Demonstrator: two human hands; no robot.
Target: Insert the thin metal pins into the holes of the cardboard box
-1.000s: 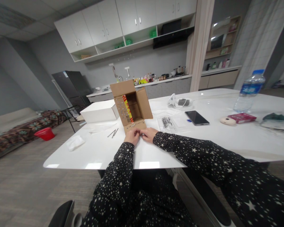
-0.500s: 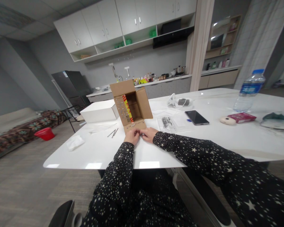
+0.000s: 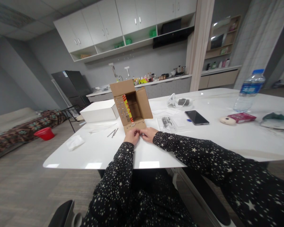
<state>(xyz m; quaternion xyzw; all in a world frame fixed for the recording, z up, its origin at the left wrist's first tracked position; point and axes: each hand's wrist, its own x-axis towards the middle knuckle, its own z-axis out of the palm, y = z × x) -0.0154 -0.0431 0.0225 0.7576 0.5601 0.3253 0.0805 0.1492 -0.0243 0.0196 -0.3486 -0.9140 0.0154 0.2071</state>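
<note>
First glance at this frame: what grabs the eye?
An open brown cardboard box with a yellow-and-red insert stands on the glossy white table, straight ahead. Just in front of it the left hand and right hand, in star-print black sleeves, meet over something small that cannot be made out. A black smartphone lies to the right, a clear plastic water bottle farther right.
</note>
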